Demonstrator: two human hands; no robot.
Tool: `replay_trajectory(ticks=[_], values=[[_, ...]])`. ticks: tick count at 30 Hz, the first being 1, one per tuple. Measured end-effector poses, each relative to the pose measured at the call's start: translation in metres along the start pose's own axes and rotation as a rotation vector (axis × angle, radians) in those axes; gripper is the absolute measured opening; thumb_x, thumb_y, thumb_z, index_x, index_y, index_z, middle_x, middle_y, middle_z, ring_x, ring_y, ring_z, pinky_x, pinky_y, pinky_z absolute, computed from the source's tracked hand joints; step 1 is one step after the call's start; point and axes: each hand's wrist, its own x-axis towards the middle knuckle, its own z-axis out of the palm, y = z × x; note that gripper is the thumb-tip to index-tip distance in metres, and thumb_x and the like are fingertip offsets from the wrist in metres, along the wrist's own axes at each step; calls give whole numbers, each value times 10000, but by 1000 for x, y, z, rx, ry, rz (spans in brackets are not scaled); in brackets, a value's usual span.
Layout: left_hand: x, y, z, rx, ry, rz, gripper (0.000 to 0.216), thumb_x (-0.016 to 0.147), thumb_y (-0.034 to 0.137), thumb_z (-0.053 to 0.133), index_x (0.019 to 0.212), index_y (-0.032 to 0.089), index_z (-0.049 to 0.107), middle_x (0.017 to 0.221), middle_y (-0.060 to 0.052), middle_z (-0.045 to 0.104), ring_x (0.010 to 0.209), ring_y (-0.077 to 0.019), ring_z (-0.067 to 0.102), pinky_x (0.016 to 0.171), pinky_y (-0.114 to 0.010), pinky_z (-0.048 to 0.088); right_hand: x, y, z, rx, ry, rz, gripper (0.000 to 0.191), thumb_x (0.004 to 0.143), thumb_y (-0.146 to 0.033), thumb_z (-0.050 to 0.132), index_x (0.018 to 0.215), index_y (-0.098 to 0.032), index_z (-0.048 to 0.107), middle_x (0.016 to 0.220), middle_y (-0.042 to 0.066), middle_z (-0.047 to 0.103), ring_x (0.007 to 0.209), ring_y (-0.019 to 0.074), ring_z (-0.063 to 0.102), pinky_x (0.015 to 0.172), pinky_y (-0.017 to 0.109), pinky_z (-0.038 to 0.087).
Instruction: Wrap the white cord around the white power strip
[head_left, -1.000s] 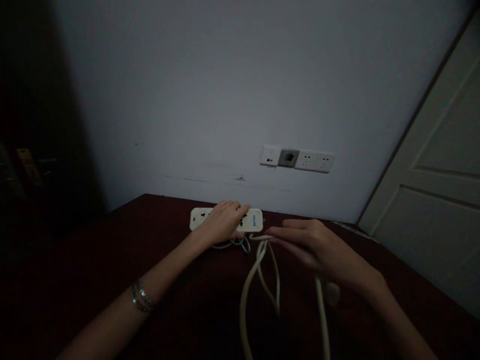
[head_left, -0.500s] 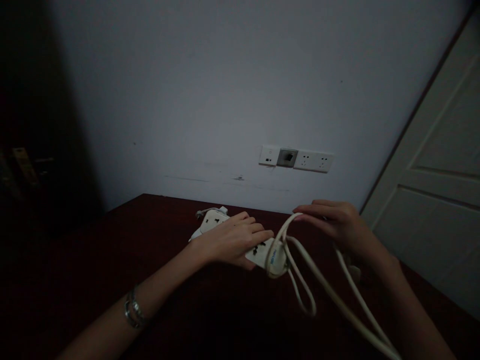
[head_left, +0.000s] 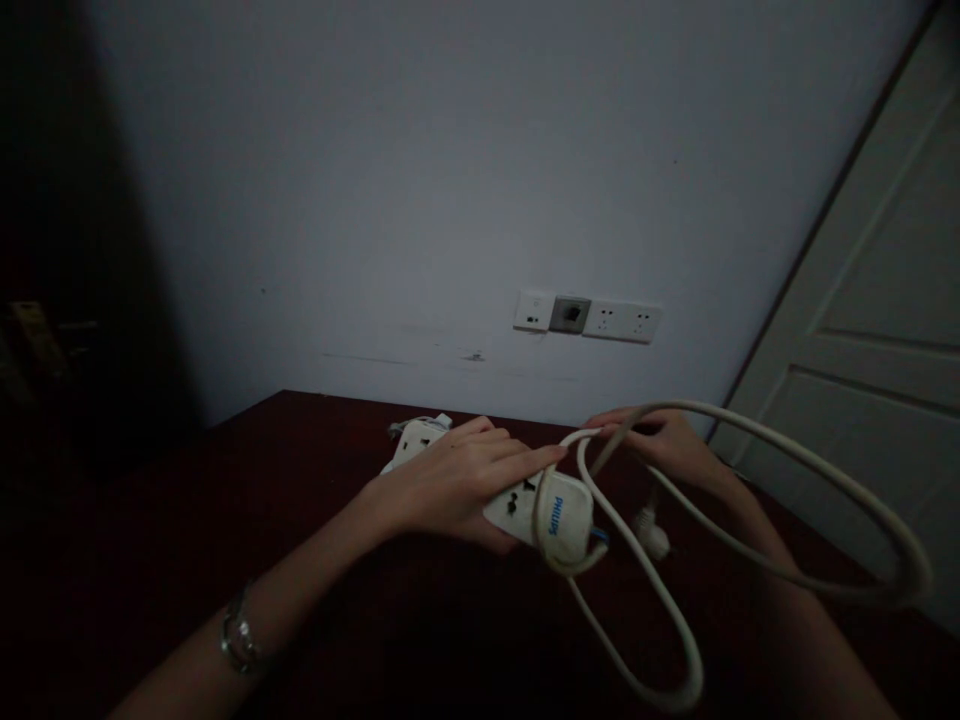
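- Circling the left wrist, a shiny metal bracelet (head_left: 238,640) looks linked and rigid against the dark red tabletop (head_left: 330,430).
- At the far end of the power strip (head_left: 523,515) sit a small white block (head_left: 442,421) and a thin cable; how they connect is too dim to tell.
- The strip itself lies tilted above or on the tabletop, near the middle: a long, smooth, pale plastic bar with rounded corners and dark socket holes. The left hand (head_left: 476,480) clasps it from above, fingers over the top face. A firm, flat hold like this should stop the bar twisting while cord is drawn about it.
- Beside the blue lettering, the thick white cord (head_left: 817,465) crosses the top face and curves round the near corner. Laying it snug but not taut would probably spare the bend at the blue collar.
- The right hand (head_left: 664,445) pinches the cord between thumb and fingers, just beyond the strip's end. Springy, rounded loops stand out from it, so letting slack untwist first would likely help.
- Below that hand hangs or rests the chunky, rounded white plug (head_left: 652,535); it is best kept free of the loops.
- Farthest right, a panelled door (head_left: 877,370).
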Motion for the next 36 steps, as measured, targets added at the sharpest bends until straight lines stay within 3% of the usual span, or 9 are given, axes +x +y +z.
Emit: replay_trajectory(ticks=[6,10,14,19,22,24,27,31,36], values=[[-13,-9,-22,-150,115,-104,771,661,335,671,1361,200,377,1145,-95,619,1002,-233,562,884,-379,380,8,45,-19,31,72,145,413,674,-536,620,703,-132,698,623,53,660,580,193,605,491,254,439],[-19,-19,-26,-265,303,-332,739,591,353,723,1271,165,506,1165,-113,610,1001,-248,561,893,-403,412,18,70,-23,-161,12,138,399,717,-490,577,784,-123,716,704,78,694,653,221,628,580,292,465],[-19,-34,-18,-520,439,-562,723,602,340,721,1260,126,512,1122,-102,625,966,-234,580,838,-365,462,21,80,-12,-239,-192,141,312,692,-387,604,849,-140,715,846,89,714,745,215,649,682,300,491],[-18,-48,-10,-746,492,-623,580,656,314,680,1193,131,560,1078,-90,635,901,-205,593,755,-303,474,10,66,10,-83,-594,306,431,684,-293,584,1080,-136,649,715,52,694,517,122,581,472,216,444],[-19,-50,-10,-765,476,-646,568,663,307,673,1190,130,557,1049,-86,638,853,-187,590,703,-276,466,9,59,16,-75,-711,254,426,696,-310,594,1087,-151,654,680,29,682,510,111,569,485,209,437],[-19,-51,-12,-744,467,-655,565,662,301,667,1189,128,557,1040,-81,638,843,-184,585,694,-271,460,12,57,18,-140,-660,160,337,708,-337,598,968,-152,705,754,48,700,611,142,612,561,235,468],[-19,-53,-12,-713,448,-668,550,660,291,660,1178,131,567,1028,-69,639,837,-178,578,699,-268,452,19,52,19,-243,-410,63,276,754,-299,536,860,-134,730,866,82,713,774,194,645,694,278,484],[-18,-52,-9,-740,374,-678,522,663,323,654,1146,138,589,960,-56,645,789,-168,574,671,-266,446,17,24,26,-375,-86,-44,375,773,-207,462,1074,-150,677,914,82,711,812,204,652,733,294,474],[-11,-39,1,-930,303,-615,554,638,351,667,1135,121,591,968,-75,647,822,-192,584,694,-293,461,4,-17,48,-318,-35,-201,435,806,-153,391,1175,-200,616,941,71,707,844,209,643,765,338,471]])
